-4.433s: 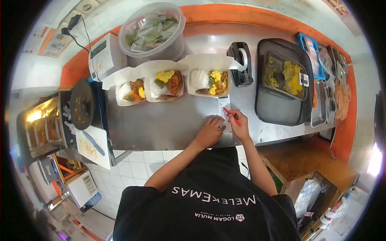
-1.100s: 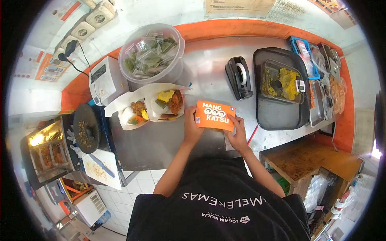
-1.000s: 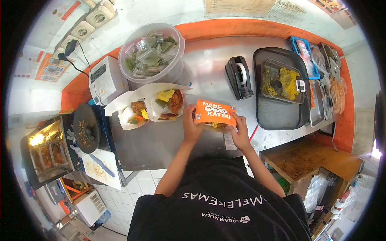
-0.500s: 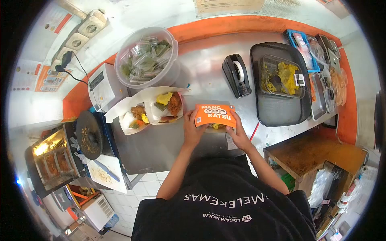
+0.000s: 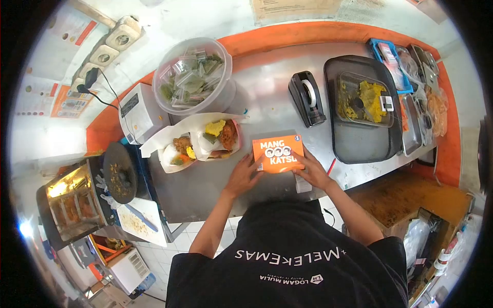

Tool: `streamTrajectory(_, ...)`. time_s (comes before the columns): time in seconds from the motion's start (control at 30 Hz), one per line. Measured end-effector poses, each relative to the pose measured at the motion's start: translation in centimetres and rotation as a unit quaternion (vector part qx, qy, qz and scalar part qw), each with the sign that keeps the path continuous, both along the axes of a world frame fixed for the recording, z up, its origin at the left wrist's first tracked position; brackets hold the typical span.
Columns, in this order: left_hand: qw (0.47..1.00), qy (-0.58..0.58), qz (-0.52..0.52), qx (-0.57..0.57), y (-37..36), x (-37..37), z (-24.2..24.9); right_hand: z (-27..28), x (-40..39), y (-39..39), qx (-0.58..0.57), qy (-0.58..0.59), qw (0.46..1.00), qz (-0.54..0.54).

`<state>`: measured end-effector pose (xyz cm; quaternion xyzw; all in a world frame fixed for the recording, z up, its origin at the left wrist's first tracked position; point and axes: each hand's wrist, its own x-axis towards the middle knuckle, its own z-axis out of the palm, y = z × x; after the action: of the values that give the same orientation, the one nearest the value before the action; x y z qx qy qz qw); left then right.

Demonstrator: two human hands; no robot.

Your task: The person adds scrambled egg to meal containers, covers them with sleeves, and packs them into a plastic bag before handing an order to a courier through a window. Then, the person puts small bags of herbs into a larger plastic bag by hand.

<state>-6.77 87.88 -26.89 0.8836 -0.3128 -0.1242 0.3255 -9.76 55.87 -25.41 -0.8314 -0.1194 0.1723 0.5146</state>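
Observation:
An orange takeaway food box (image 5: pixel 277 146) with "MANG KATSU" printed on its lid sits on the steel counter in front of me, its lid down. My left hand (image 5: pixel 243 174) holds the box's left front corner, fingers along the side and thumb at the front edge. On the opposite side my right hand (image 5: pixel 314 171) grips the right edge, with a fingertip over the lid. To the left stand two open food boxes: one box (image 5: pixel 177 154) shows rice, fried meat and something yellow; the other box (image 5: pixel 220 136) holds fried chicken and a yellow portion. A paper slip (image 5: pixel 303 184) lies by my right hand.
Behind the boxes is a clear tub (image 5: pixel 231 84) of green sachets. A tape dispenser (image 5: pixel 307 100) and a black tray (image 5: pixel 343 146) with a container of yellow food (image 5: pixel 371 100) are further right. A red pen (image 5: pixel 332 166), knife (image 5: pixel 142 217) and cutting board (image 5: pixel 131 223) lie nearer.
The box lid has come down from a raised, tilted position, hiding the yellow food that showed at the front. My hands have shifted slightly around the box, and the view has moved a little.

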Motion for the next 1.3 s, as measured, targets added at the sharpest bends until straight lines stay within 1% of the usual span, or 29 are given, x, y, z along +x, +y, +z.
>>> streamTrajectory(0.03,1.0,-0.002,0.004,-0.003,-0.1,-0.1,-0.3,0.0,0.0,0.1,0.029,0.015,0.999,-0.016)
streamTrajectory(0.13,1.0,0.001,0.026,-0.015,-0.9,-0.4,-0.6,-2.1,0.1,0.4,0.025,0.004,0.999,-0.045)
streamTrajectory(0.2,0.998,0.016,0.05,-0.027,-1.4,-1.0,-0.1,-2.7,-0.2,0.4,-0.036,-0.049,0.997,-0.043)
streamTrajectory(0.23,0.998,-0.023,0.05,-0.008,-1.6,-1.1,0.4,-2.6,-0.4,0.5,-0.067,-0.075,0.994,-0.041)
streamTrajectory(0.3,0.993,-0.103,0.051,0.026,-2.1,-0.5,1.5,-2.0,-0.4,0.5,-0.083,-0.099,0.991,-0.03)
streamTrajectory(0.4,0.99,-0.134,-0.034,0.034,-3.7,3.0,2.7,-0.8,0.1,0.2,-0.126,-0.125,0.984,-0.002)
streamTrajectory(0.5,0.991,-0.098,-0.069,0.063,-6.6,5.9,1.4,-0.4,0.4,0.1,-0.174,-0.106,0.979,0.03)
streamTrajectory(0.53,0.993,-0.075,-0.06,0.064,-7.0,5.9,1.3,-0.2,0.7,0.0,-0.19,-0.094,0.976,0.038)
streamTrajectory(0.57,0.995,-0.052,-0.053,0.065,-7.3,6.0,1.3,0.2,1.2,-0.6,-0.208,-0.134,0.968,0.049)
streamTrajectory(0.6,0.996,-0.031,-0.047,0.066,-7.5,6.2,1.4,0.0,1.8,-1.5,-0.192,-0.138,0.972,0.005)
streamTrajectory(0.67,0.997,-0.032,-0.037,0.057,-7.6,6.0,1.9,-0.5,3.2,-3.2,-0.156,-0.145,0.974,-0.082)
streamTrajectory(0.7,0.998,-0.032,-0.031,0.053,-7.5,5.8,2.0,1.0,4.3,-3.3,-0.125,-0.12,0.965,-0.196)
streamTrajectory(0.73,0.998,-0.038,-0.03,0.045,-7.5,5.7,1.8,2.6,5.5,-3.3,-0.093,-0.094,0.942,-0.307)
streamTrajectory(0.83,0.998,-0.053,-0.024,0.023,-7.5,5.7,1.4,2.1,8.6,-4.3,-0.163,-0.207,0.887,-0.379)
streamTrajectory(0.93,0.998,-0.057,-0.022,0.007,-7.4,5.7,1.4,0.3,10.4,-5.0,-0.129,-0.079,0.939,-0.308)
streamTrajectory(1.03,0.999,-0.049,-0.021,-0.001,-7.4,5.7,1.8,-2.0,12.5,-6.2,-0.115,0.05,0.954,-0.271)
streamTrajectory(1.07,0.999,-0.043,-0.023,0.001,-7.3,5.7,1.9,-2.4,12.4,-6.8,-0.041,0.101,0.952,-0.287)
streamTrajectory(1.13,0.999,-0.04,-0.023,0.004,-7.2,5.7,2.0,-0.2,12.2,-6.7,0.106,0.203,0.922,-0.312)
streamTrajectory(1.23,0.999,-0.041,-0.021,0.003,-7.3,5.7,1.9,-0.7,9.7,-6.9,0.242,0.123,0.894,-0.357)
streamTrajectory(1.3,0.999,-0.033,-0.019,0.003,-7.3,5.9,2.1,-2.7,8.0,-8.0,0.109,0.124,0.926,-0.34)
